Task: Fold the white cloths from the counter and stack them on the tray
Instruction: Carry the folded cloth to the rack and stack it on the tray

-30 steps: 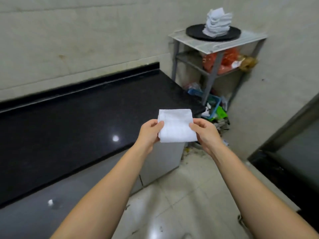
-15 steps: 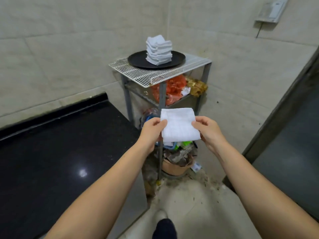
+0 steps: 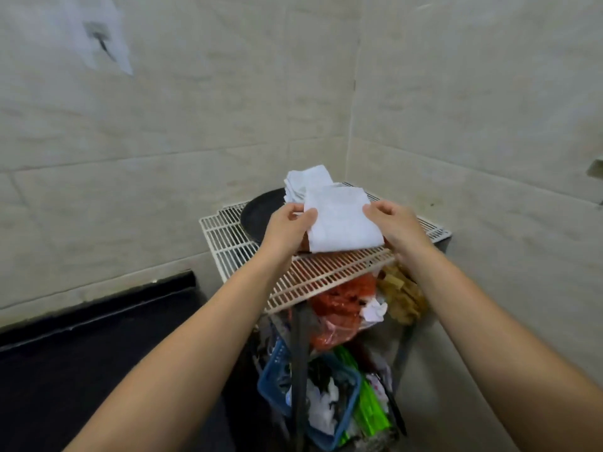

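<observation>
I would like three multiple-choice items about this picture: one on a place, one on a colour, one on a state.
1. Where does the stack of folded cloths stand?
A. on the floor
B. on the round tray
C. in the blue basket

2. What colour is the tray?
A. black
B. red
C. white

3. How is the folded cloth held?
A. by neither hand
B. by one hand
C. by the left hand and right hand

Answers: 1 B, the stack rises from the tray on the wire rack. 2 A, its rim is dark. 3 C, each hand pinches one edge.
</observation>
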A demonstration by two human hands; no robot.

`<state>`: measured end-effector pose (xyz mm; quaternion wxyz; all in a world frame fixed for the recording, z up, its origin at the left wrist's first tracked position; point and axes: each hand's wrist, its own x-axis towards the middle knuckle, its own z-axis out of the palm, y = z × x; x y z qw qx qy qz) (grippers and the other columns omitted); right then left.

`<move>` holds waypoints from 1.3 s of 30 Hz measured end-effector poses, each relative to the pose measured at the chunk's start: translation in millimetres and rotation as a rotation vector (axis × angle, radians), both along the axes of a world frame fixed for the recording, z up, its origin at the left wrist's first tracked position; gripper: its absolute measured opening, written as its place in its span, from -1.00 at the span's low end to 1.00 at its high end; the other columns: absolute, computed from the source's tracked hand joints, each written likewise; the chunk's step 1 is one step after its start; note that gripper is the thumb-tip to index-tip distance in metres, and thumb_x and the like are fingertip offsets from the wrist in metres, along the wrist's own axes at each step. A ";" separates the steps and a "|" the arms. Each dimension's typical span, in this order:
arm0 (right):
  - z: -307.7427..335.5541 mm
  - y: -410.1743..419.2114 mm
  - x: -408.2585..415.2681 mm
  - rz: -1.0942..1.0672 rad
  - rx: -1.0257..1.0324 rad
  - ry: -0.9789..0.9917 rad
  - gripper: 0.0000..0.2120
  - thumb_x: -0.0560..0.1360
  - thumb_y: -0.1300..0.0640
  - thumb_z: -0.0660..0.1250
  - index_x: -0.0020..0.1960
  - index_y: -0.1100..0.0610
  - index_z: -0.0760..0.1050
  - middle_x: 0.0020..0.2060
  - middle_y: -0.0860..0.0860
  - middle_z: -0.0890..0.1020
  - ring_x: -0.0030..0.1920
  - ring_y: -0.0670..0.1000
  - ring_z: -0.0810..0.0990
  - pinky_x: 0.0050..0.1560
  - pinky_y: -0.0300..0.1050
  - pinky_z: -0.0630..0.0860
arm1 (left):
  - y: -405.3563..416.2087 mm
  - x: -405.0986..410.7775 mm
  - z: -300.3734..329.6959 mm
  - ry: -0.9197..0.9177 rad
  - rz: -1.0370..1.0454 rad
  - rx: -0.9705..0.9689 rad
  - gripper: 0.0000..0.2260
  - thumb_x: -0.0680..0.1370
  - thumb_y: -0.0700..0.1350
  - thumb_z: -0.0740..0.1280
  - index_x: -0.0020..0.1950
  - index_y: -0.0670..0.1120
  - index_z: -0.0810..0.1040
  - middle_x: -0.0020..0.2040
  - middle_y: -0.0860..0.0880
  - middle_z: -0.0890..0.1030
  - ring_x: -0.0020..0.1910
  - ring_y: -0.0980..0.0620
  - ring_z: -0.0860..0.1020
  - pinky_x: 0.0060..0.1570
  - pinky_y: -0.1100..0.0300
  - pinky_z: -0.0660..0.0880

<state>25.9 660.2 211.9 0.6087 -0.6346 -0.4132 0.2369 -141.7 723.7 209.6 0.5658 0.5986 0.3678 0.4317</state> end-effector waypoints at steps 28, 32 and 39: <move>-3.0 220.0 102.0 0.581 -0.222 -0.053 -0.89 0.52 0.20 0.32 -0.18 0.08 0.49 -0.26 0.06 0.56 -0.29 0.01 0.51 -0.32 -0.15 0.46 | 144.5 72.7 -0.5 0.158 0.471 -0.148 -0.76 0.53 -0.19 0.35 -0.25 -0.07 0.32 -0.34 -0.06 0.40 -0.45 0.06 0.35 -0.62 0.33 0.33; -3.1 217.3 103.6 0.572 -0.217 -0.026 -0.87 0.54 0.16 0.31 -0.19 0.08 0.48 -0.24 0.07 0.56 -0.27 0.00 0.51 -0.27 -0.14 0.50 | 143.3 74.3 -5.8 0.206 0.479 -0.112 -0.75 0.53 -0.13 0.37 -0.26 -0.07 0.33 -0.38 -0.05 0.39 -0.56 0.11 0.35 -0.61 0.30 0.24; -16.3 213.4 120.2 0.461 -0.285 0.347 -0.49 0.64 -0.06 0.04 0.48 0.22 0.21 0.42 0.12 0.36 0.42 0.07 0.34 0.40 0.04 0.28 | 139.9 61.7 -13.6 -0.087 0.494 -0.375 -0.31 0.58 0.29 -0.05 0.53 -0.18 0.10 0.50 -0.12 0.25 0.46 -0.06 0.26 0.42 0.02 0.22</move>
